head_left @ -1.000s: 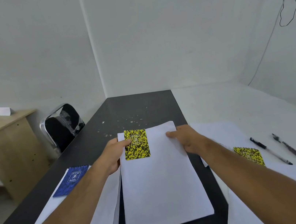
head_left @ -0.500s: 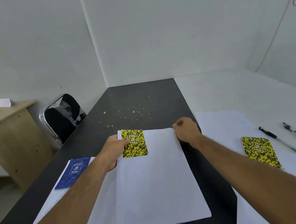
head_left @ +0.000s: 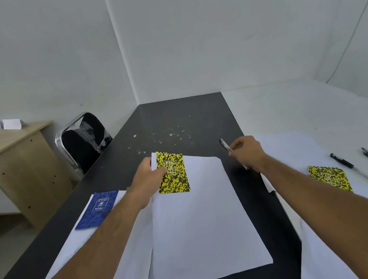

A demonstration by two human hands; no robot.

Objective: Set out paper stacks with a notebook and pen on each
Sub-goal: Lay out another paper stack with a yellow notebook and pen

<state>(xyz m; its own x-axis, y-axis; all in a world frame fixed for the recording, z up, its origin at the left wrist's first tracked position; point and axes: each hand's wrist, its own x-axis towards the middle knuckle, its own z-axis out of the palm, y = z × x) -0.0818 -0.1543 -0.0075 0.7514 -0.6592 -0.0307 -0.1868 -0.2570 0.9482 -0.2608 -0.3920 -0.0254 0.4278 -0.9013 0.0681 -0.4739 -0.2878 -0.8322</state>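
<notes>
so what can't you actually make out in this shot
Head view:
- Dark pen in the right hand: motion-blurred, lower end hidden behind the hand.
- Print on the yellow-and-black speckled notebook: too small to read.
- White paper stack at the right: cut off by the frame edge and the forearm.

left hand (head_left: 146, 178) pinching, flat; right hand (head_left: 246, 152) raised, fingers closed

Print on the blue notebook (head_left: 98, 207) is too blurred to read.

Bare white walls (head_left: 209, 28) meet behind a wooden desk (head_left: 10, 151) and a black chair (head_left: 85, 139).
</notes>
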